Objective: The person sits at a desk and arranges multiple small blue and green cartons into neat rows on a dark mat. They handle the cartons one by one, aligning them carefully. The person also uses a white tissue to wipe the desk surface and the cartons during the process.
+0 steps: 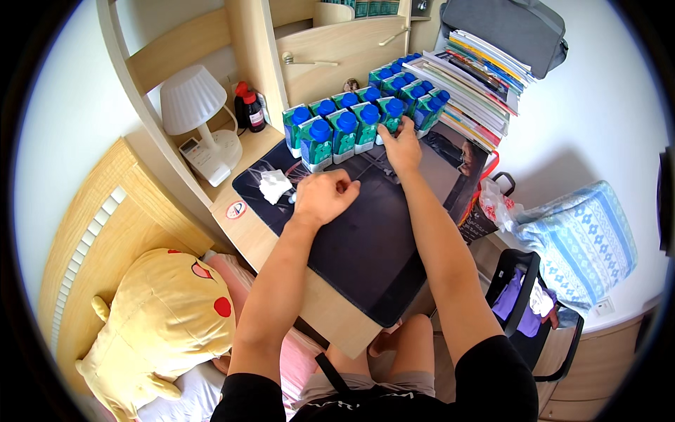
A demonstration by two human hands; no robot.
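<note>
Several green-and-blue drink cartons with blue screw caps stand upright in rows at the back of the desk. My right hand (403, 147) has its thumb and fingers around the lower part of one front-row carton (391, 113), which rests on the dark desk mat (364, 232). My left hand (322, 196) hovers over the mat with curled fingers, just in front of the nearest carton (316, 145); whether it holds something small is hidden. Beside it on the left lies a crumpled white tissue (275, 185), with a small pale object partly hidden between them.
A stack of books and papers (474, 89) borders the cartons on the right, under a grey bag (503, 31). At the left stand a white lamp (194, 100) and a red-capped bottle (255, 113). A yellow plush toy (169, 311) lies left of the desk, a black chair (519, 311) right.
</note>
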